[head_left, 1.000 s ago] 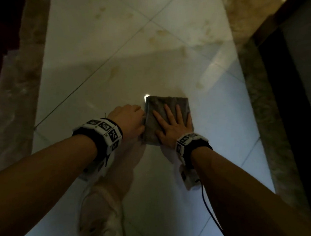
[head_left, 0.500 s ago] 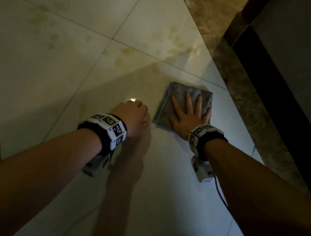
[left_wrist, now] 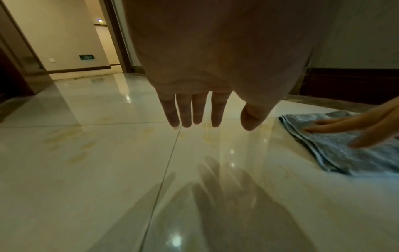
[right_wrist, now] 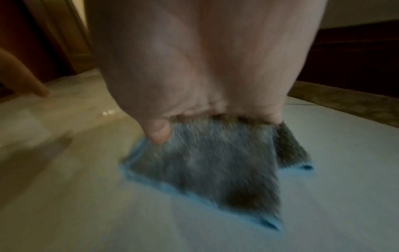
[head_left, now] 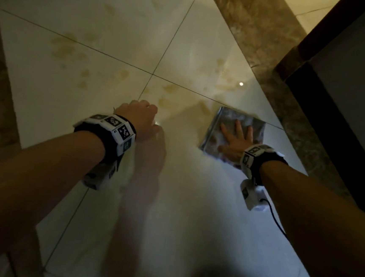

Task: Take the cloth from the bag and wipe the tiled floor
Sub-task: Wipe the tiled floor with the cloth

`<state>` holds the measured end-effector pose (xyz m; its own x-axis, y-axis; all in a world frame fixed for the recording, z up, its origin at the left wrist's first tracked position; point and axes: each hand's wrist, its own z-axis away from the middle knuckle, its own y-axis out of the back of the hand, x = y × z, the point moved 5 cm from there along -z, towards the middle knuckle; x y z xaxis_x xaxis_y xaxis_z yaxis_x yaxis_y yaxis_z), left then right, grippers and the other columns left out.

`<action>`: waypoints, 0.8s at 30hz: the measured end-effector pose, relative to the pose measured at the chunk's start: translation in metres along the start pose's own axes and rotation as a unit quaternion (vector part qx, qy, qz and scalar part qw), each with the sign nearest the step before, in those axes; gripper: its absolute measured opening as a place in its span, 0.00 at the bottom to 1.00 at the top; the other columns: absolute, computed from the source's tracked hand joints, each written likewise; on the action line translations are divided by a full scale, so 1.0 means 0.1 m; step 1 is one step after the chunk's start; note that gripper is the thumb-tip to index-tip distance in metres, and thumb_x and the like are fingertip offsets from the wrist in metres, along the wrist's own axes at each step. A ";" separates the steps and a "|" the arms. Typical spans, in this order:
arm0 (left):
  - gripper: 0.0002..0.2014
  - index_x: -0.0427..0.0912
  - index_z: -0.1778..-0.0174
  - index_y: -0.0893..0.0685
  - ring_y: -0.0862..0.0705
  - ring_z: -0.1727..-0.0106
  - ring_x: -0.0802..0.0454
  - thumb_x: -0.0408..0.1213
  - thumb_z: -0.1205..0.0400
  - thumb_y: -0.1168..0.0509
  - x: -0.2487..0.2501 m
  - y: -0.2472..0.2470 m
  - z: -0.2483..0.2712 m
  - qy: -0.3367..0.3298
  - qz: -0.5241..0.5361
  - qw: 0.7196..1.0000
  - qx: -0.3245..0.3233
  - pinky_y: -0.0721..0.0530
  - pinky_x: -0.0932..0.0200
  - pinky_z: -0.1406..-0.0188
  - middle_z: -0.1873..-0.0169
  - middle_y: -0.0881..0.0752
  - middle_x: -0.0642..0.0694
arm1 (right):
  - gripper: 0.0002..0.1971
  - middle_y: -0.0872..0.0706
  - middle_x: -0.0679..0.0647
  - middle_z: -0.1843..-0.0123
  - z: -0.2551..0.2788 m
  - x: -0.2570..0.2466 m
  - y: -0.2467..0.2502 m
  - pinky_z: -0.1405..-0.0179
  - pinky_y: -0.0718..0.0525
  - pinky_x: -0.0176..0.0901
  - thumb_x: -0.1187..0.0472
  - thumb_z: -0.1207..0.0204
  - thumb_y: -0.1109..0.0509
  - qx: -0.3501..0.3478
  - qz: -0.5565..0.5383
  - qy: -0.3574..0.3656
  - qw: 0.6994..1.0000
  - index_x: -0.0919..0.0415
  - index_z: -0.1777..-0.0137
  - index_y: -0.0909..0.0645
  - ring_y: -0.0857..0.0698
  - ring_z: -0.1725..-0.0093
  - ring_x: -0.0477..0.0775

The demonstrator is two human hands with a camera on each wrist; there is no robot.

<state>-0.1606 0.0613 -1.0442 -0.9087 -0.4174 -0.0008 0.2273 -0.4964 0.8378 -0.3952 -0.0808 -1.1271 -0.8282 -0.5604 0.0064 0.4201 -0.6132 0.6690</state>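
A grey cloth with a blue edge lies folded flat on the pale tiled floor, close to the brown marble border. My right hand presses on it with fingers spread and straight. In the right wrist view the palm bears down on the blurred cloth, thumb at its left edge. My left hand is to the left, well apart from the cloth. In the left wrist view its fingers point straight down at the floor and hold nothing; the cloth lies to the right.
Yellow-brown stains mark the tiles ahead, with more near the tile joint. A brown marble strip and a dark skirting with wall bound the right side. A doorway opens beyond. A cable trails from my right wrist.
My right hand has slid the cloth to the right and forward, toward the marble border. The left hand stays by the floor, with a wide gap to the cloth.
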 end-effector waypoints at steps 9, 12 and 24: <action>0.24 0.45 0.28 0.26 0.23 0.32 0.41 0.54 0.17 0.42 0.10 0.40 -0.20 -0.069 -0.078 0.994 -0.010 0.21 0.43 0.36 0.30 0.23 0.45 | 0.40 0.71 0.57 0.14 -0.19 -0.05 0.03 0.21 0.57 0.77 0.27 0.23 0.51 -0.038 0.000 -0.002 0.999 0.35 0.17 0.68 0.67 0.17 0.75; 0.23 0.45 0.29 0.25 0.21 0.36 0.40 0.53 0.17 0.42 0.11 0.51 -0.30 -0.063 -0.107 0.992 -0.014 0.18 0.43 0.41 0.33 0.21 0.44 | 0.44 0.75 0.57 0.16 -0.20 -0.09 -0.04 0.24 0.56 0.83 0.25 0.24 0.51 -0.013 0.033 0.020 0.999 0.36 0.19 0.74 0.70 0.19 0.76; 0.23 0.46 0.25 0.29 0.23 0.31 0.42 0.50 0.15 0.42 -0.25 0.24 -0.15 0.029 -0.040 0.997 -0.064 0.21 0.45 0.36 0.29 0.24 0.44 | 0.44 0.79 0.60 0.18 -0.14 -0.27 -0.07 0.26 0.60 0.85 0.29 0.22 0.50 0.058 0.038 0.038 0.997 0.40 0.19 0.76 0.74 0.20 0.75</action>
<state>-0.1276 0.0481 -1.0321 -0.9047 -0.4143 -0.0990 0.2013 -0.6206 0.7578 -0.3707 -0.0697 -1.1424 -0.7633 -0.6460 0.0064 0.4312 -0.5021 0.7497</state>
